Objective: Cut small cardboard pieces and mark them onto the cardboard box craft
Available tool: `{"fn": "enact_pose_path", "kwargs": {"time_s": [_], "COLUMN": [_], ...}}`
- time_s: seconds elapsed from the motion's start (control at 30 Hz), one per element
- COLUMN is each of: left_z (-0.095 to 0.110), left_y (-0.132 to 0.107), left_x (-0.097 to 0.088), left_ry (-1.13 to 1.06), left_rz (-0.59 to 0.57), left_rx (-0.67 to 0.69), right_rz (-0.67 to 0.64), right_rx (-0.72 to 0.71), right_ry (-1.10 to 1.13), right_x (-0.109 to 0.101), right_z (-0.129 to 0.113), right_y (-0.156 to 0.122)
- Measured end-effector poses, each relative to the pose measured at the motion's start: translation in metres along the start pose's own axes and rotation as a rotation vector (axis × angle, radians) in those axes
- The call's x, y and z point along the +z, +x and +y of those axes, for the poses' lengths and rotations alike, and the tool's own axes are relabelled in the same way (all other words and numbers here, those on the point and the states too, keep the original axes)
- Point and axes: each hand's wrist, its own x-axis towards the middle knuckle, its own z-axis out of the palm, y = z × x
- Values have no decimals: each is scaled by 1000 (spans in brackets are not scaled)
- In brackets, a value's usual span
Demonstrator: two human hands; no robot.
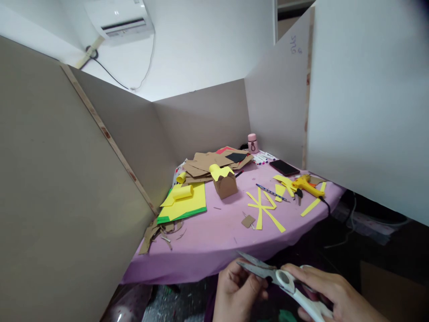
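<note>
In front of the table's near edge, my right hand [330, 288] grips a pair of scissors [284, 279] with white handles. Their blades are parted and point left, over my left hand [237, 288]. The fingers of my left hand are pinched together close under the blades; what they hold is too hidden to make out. Beyond my hands stands a small brown cardboard box [226, 187] with a yellow paper piece [219, 171] rising from its top. Thin yellow paper strips [263, 208] and a small cardboard scrap [248, 221] lie nearer, on the purple cloth [208, 241].
A yellow glue gun [308, 184] lies at the right, a pencil [272, 192] and a phone [284, 167] near it. Yellow and green sheets [187, 208] are at the left. Cardboard pieces [201, 163] and a pink bottle [252, 144] stand behind. Grey panels [201, 118] enclose the table.
</note>
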Motion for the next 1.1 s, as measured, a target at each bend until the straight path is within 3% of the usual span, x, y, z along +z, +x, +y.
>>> {"fn": "enact_pose_path", "kwargs": {"time_s": [0.2,0.5,0.8,1.1], "left_z": [-1,4,1,7], "left_y": [0,-1,3,-1], "left_x": [-3,-2,-7,-1], "left_ry": [116,127,122,194], "left_rz": [-6,-17,-55,-16], "left_rx": [17,-8,55,13], "right_rz": [-75,-165,-87,-206], "right_rx": [4,9,30,60], "right_ry": [-80,-71,-55,-120], "right_x": [-7,-2,-2,-8], "right_z": [-8,0,0,-7], "right_y": [2,0,1,2]}}
